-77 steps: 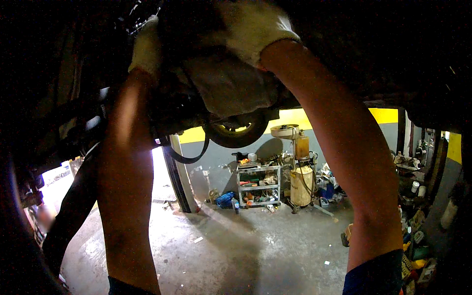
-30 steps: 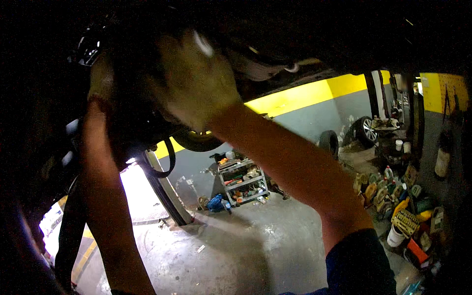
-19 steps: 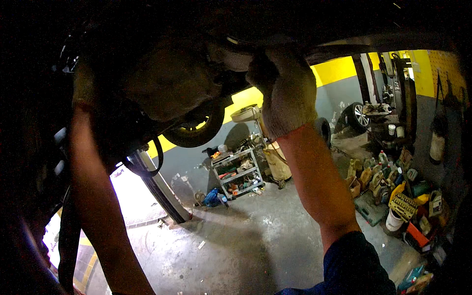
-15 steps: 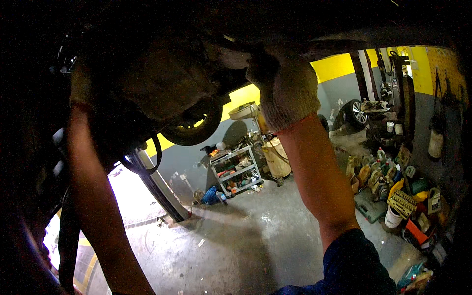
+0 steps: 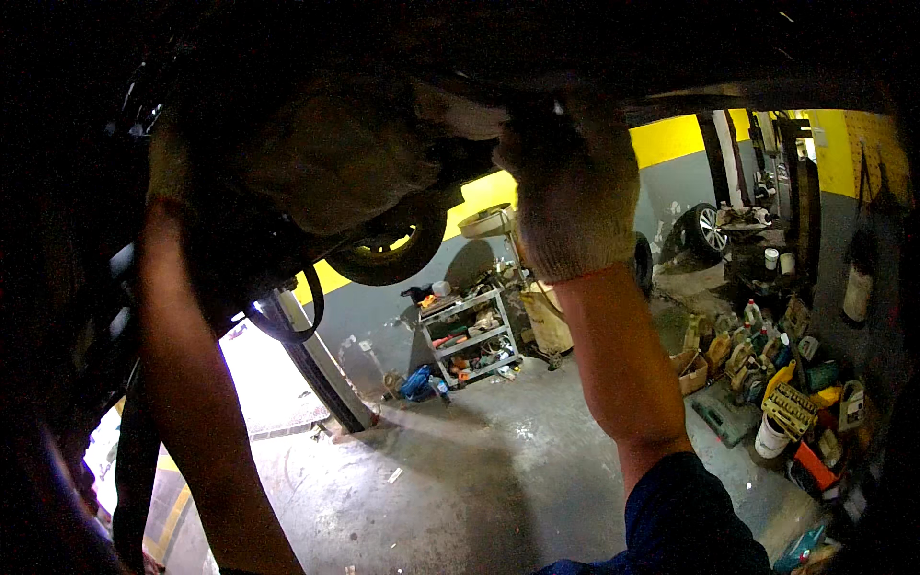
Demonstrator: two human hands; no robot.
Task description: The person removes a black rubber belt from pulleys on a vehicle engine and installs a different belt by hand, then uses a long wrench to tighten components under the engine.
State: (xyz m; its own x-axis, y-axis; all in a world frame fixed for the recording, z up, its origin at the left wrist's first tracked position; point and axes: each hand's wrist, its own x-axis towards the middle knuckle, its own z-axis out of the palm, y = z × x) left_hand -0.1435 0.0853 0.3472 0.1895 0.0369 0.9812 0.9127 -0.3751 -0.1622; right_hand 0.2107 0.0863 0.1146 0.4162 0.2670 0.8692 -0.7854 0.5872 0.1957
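Observation:
Both arms reach up to the dark underside of a raised car. My right hand (image 5: 580, 206), in a grey knitted glove, is up beside a pale part (image 5: 460, 110) under the car. Its fingers look curled, but deep shadow hides what they hold. On the far left, my left hand (image 5: 171, 168), also gloved, is against dark parts of the underside; its fingers cannot be made out. Between the hands hangs a large, dull brownish housing (image 5: 331, 168). Behind it a car wheel (image 5: 398, 249) shows, and a black hose loop (image 5: 311, 311) dangles below.
A grey shelf trolley (image 5: 470, 335) holding tools stands by the wall, next to a drainer with a round pan (image 5: 487, 222). A lift post (image 5: 321, 369) rises at left. Bottles and jugs (image 5: 743, 350), a white bucket (image 5: 770, 436) and a loose wheel (image 5: 709, 230) are at right.
The view has shifted slightly, so the room sits further right and lower. My right hand appears a little lower, with its fingers deeper in shadow. My left hand stays by the same parts.

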